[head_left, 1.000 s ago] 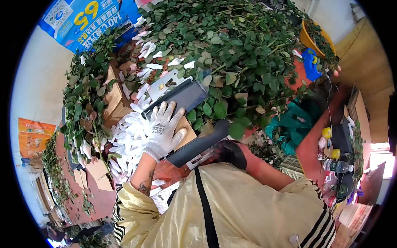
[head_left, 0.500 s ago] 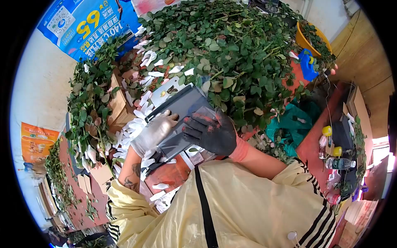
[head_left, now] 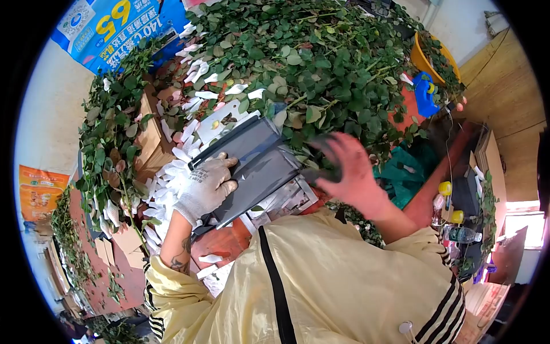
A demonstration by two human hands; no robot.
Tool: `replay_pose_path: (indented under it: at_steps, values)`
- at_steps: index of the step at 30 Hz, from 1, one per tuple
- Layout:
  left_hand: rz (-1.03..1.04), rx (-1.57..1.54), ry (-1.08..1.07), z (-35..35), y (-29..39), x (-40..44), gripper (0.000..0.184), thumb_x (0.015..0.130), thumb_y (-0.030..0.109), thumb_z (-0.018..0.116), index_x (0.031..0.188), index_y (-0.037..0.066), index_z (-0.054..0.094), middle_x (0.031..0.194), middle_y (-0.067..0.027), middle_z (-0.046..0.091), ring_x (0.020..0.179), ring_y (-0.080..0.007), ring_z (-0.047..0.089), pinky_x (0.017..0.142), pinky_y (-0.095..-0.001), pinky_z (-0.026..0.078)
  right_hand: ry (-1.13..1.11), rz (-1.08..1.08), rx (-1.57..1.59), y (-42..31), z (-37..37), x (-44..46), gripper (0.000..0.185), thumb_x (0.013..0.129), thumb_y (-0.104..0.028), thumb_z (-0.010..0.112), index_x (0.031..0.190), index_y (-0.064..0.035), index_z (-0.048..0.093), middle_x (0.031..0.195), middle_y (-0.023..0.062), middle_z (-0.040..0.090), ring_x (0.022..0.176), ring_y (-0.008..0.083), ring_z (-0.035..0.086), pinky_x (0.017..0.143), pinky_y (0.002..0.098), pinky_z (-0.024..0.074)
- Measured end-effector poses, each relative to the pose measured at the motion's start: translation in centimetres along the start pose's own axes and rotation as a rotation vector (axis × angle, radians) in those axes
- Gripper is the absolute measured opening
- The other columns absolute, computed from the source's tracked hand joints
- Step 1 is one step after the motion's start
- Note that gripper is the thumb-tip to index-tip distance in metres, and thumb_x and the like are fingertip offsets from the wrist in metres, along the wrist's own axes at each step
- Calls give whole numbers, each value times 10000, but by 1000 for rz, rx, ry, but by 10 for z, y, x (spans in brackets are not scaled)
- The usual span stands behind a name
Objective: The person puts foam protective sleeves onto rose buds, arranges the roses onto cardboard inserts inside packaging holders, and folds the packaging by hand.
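My left hand (head_left: pixel 207 186), in a pale glove, lies with its fingers apart on a dark grey folded panel or tray (head_left: pixel 258 175). My right hand (head_left: pixel 338 160), in a black and red glove, is blurred beside the leaves at the tray's right. Its thumb and fingers form a wide curve, with nothing visible between them. Beyond it spreads a large heap of leafy rose stems (head_left: pixel 321 74). Left of the tray lie many flower buds in white sleeves (head_left: pixel 172 183). A white plate (head_left: pixel 215 123) with holes sits behind the tray.
A yellow-orange basket (head_left: pixel 417 54) of leaves and a blue object (head_left: pixel 424 94) stand at the far right. A teal plastic bag (head_left: pixel 404 178) hangs below them. Bottles (head_left: pixel 463 234) line a right-hand ledge. Cardboard (head_left: pixel 152 137) stands at the left.
My right hand has left the tray and moved right and up toward the leaves, its fingers now curved. My left hand has shifted slightly left and down on the tray. The view has tilted slightly.
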State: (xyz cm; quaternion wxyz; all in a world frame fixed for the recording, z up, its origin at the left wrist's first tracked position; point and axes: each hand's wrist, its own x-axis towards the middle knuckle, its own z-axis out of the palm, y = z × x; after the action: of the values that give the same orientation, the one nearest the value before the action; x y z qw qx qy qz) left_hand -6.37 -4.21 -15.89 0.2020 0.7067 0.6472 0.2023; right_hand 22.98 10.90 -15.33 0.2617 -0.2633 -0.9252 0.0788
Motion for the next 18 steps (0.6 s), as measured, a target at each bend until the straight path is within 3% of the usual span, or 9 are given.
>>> replay_pose_path:
  at_steps: [2,6,8,9,13,16,18]
  values:
    - [1,-5,4,1,1,0,185,776,130,661,762,-30,569,1218,-185,564,1214,-405,457,1028,-448,364,-243,110,-15,-24,7,19,639,728,-300,702,1258,-18,484,1164,171,565,1128,311,518,1029,379,354]
    - [-17,-2,7,-2,2,0,197,780,141,666,775,-27,564,1219,-173,564,1221,-397,454,1036,-454,352,-245,58,-1,-2,29,26,523,728,-226,672,1200,-46,536,1109,148,591,1072,302,550,971,385,404]
    - [-15,-18,-5,0,1,-1,202,782,145,667,780,-27,562,1217,-171,565,1225,-394,452,1040,-457,347,-357,32,113,6,20,38,437,710,-156,641,1133,-72,575,1080,132,599,989,295,581,899,386,446]
    - [-5,-26,-13,1,-3,-1,200,783,147,665,785,-26,565,1220,-171,564,1230,-392,448,1046,-458,340,-235,-2,57,12,27,38,374,675,-134,671,1037,-72,605,1033,129,605,992,316,563,878,404,464]
    - [-15,2,-49,-2,-1,1,208,800,174,647,795,-22,577,1237,-169,559,1243,-375,441,1058,-464,326,-214,-61,19,17,45,38,350,677,-135,661,1018,-81,602,1016,120,602,974,301,567,884,394,452]
    - [-23,41,-52,-1,-4,1,218,819,191,628,799,-23,586,1239,-167,560,1233,-368,451,1041,-461,345,-282,31,-99,-12,18,55,384,679,-158,662,1055,-102,608,1088,123,580,1056,301,531,932,394,424]
    - [10,44,-31,2,-7,2,198,829,176,614,818,-21,591,1234,-162,563,1218,-372,463,1026,-451,362,-108,-255,-68,-37,1,66,434,730,-255,656,1138,-124,591,1222,126,526,1190,298,452,1015,395,363]
